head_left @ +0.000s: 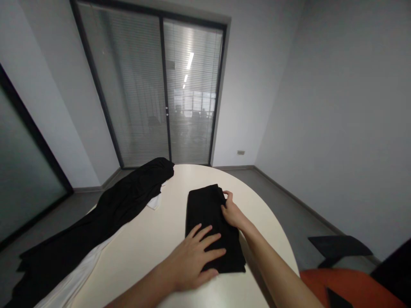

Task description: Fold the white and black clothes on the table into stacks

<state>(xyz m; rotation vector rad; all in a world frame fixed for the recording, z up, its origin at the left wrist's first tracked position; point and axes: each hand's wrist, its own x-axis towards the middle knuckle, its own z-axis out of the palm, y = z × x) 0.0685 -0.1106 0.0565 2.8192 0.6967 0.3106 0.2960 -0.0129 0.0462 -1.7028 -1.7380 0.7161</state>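
Note:
A folded black garment lies on the round white table, its layered edges showing at the lower right corner. Flat across its lower left part rests my left hand, fingers spread and pressing on the fabric. My right hand is at the upper right edge, with the thumb on the cloth and fingers curled around the side layers. Some of those fingers are hidden. What kind of garment it is does not show.
Along the left of the white table stretches a long black garment over white cloth. An orange chair with a black armrest stands at the lower right. Beyond the table are a glass partition with blinds and grey walls.

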